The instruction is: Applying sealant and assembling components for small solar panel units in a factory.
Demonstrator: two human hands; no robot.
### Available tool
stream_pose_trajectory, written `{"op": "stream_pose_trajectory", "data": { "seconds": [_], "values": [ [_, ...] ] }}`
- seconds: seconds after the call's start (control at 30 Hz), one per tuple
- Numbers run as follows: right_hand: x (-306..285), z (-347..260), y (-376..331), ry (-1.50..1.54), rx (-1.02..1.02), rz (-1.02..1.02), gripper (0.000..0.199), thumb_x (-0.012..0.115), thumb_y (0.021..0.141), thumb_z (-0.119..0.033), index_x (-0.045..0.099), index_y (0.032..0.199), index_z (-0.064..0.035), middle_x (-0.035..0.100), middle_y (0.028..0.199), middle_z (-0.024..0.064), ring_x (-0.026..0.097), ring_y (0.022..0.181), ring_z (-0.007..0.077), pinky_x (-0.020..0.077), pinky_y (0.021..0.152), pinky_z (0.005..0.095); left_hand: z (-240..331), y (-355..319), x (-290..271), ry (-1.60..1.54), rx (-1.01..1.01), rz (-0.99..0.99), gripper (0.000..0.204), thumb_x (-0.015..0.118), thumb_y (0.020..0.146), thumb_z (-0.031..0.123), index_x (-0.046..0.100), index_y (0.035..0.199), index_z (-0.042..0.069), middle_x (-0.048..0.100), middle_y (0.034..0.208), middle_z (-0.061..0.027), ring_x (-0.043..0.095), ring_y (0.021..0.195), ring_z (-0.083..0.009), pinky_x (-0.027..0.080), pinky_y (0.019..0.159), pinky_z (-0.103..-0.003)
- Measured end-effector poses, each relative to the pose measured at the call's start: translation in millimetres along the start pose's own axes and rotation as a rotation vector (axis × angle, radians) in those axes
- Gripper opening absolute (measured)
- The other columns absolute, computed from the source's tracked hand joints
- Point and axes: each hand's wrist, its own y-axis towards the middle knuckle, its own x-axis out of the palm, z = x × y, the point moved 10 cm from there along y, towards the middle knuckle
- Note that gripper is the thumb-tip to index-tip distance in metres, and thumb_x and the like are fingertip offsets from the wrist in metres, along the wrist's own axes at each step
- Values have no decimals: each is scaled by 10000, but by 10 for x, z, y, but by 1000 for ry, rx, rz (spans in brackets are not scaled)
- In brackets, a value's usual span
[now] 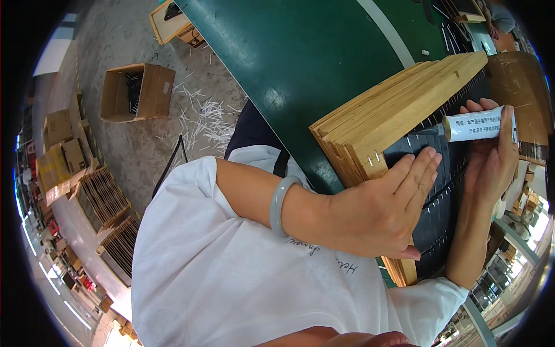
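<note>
L hand: my left hand (pixel 386 208) lies flat, fingers straight & together, palm pressed on the black slotted panel (pixel 448 191) right beside the frame's corner; grip wide, holding nothing.
R hand: my right hand (pixel 491 156) is wrapped round a small white tube with a printed label (pixel 475 125); grip closed on it, thumb on top.
Tube: lies roughly level, nozzle end pointing toward the wood, tip just at the inner face of the frame, above the black panel.
Frame: stack of light wooden slats forming a long frame (pixel 399 110) runs diagonally from centre to upper right; staples show on the near cut end (pixel 373 161).
Panel: black, w/ rows of thin pale slots, sits inside/under the wood; can't tell how it's fixed.
Bench: dark green bench (pixel 289 52) carries frame & panel.
Wrist: grey-green bangle (pixel 280 203) on left forearm.
Floor: open brown cardboard box (pixel 136 91) on grey concrete floor (pixel 121 150), scattered white strips (pixel 205 118) near it, stacked flat cartons (pixel 104 199) further left.
</note>
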Motion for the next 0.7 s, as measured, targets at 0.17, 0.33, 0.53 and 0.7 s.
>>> {"op": "stream_pose_trajectory", "data": {
  "seconds": [0.17, 0.33, 0.53, 0.7],
  "values": [
    [-107, -68, 45, -11, -35, -1, 405, 409, 937, -285, 486, 1069, 90, 578, 1017, 214, 594, 935, 268, 458, 854, 340, -4, 5, 17, 32, 8, -22, 722, 343, 830, 529, 595, 939, -139, 565, 1088, -254, 500, 1110, -370, 380, 936, -396],
    [-87, -21, 37, -16, -4, -9, 406, 407, 937, -283, 482, 1085, 88, 580, 1017, 214, 593, 945, 272, 457, 856, 341, 2, 16, 28, 37, 19, -29, 728, 332, 836, 534, 597, 943, -135, 566, 1088, -252, 499, 1111, -368, 380, 937, -398],
    [-74, 13, 38, -13, 12, -27, 421, 417, 933, -298, 484, 1079, 91, 586, 1000, 219, 600, 928, 269, 467, 835, 330, 2, 23, 24, 28, 16, -41, 730, 326, 840, 534, 598, 939, -136, 564, 1091, -252, 495, 1115, -372, 381, 938, -397],
    [-71, 19, 34, -17, 18, -6, 423, 416, 934, -304, 490, 1069, 90, 589, 995, 223, 601, 925, 266, 465, 838, 326, -3, 23, 27, 21, 13, -47, 729, 312, 849, 530, 600, 938, -134, 565, 1090, -252, 495, 1115, -373, 381, 940, -397]
  ]
}}
